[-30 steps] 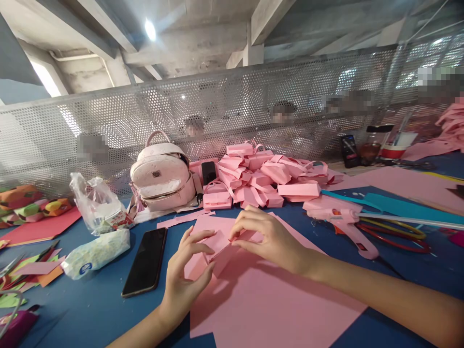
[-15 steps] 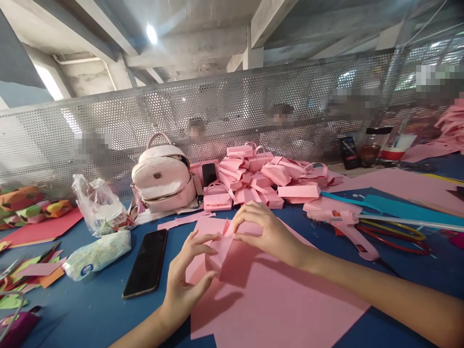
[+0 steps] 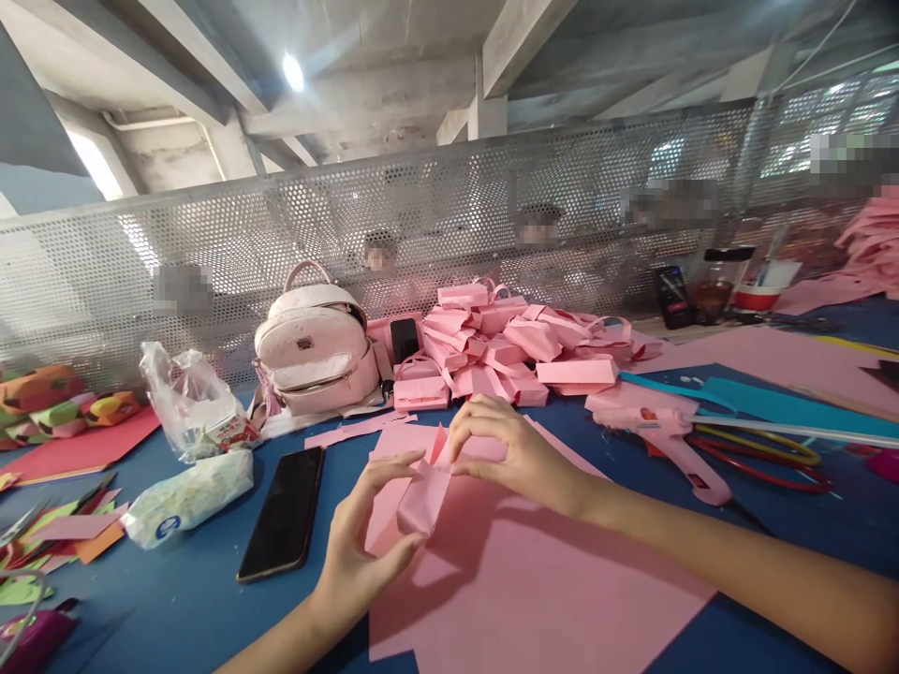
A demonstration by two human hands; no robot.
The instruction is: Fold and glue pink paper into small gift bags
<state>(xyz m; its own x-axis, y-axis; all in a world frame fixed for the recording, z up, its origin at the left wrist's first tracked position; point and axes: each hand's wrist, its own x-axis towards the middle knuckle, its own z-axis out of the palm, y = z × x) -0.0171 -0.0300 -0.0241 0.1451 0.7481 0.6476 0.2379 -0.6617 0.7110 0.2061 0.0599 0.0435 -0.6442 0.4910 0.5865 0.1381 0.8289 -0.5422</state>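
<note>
A small folded pink paper piece (image 3: 424, 498) is held above large pink sheets (image 3: 540, 580) on the blue table. My right hand (image 3: 516, 459) pinches its upper right end between thumb and fingers. Around its left side curves my left hand (image 3: 365, 524), the thumb at the lower end and the fingertips near the upper left edge. Behind my hands lies a heap of folded pink paper pieces (image 3: 492, 346).
A pink glue gun (image 3: 667, 435) with a cord lies right. On the left are a black phone (image 3: 285, 510), a tissue pack (image 3: 189, 496), a plastic bag (image 3: 186, 402) and paper scraps (image 3: 77, 524). A pink backpack (image 3: 316, 351) stands behind, before a perforated metal screen (image 3: 449, 215).
My left fingers have straightened slightly over the paper piece, and more of its surface shows. My right hand keeps its pinch at almost the same spot.
</note>
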